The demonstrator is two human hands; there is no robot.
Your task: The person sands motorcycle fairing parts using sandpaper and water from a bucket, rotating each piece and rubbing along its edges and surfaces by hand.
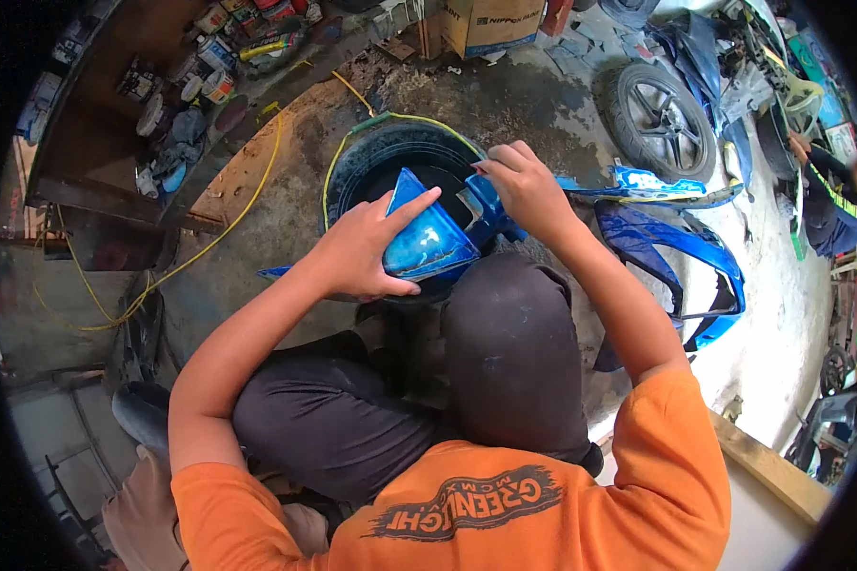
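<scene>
My left hand (pixel 357 252) wraps its fingers around the blue fairing panel (pixel 428 240) over the black tub (pixel 390 152); my right hand (pixel 528 190) pinches its upper edge. It looks light, stiff and slippery (wet, glossy), so I'd grip the edges.

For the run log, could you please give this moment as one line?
left hand: holds blue fairing panel | right hand: grips panel | below: black tub
</scene>
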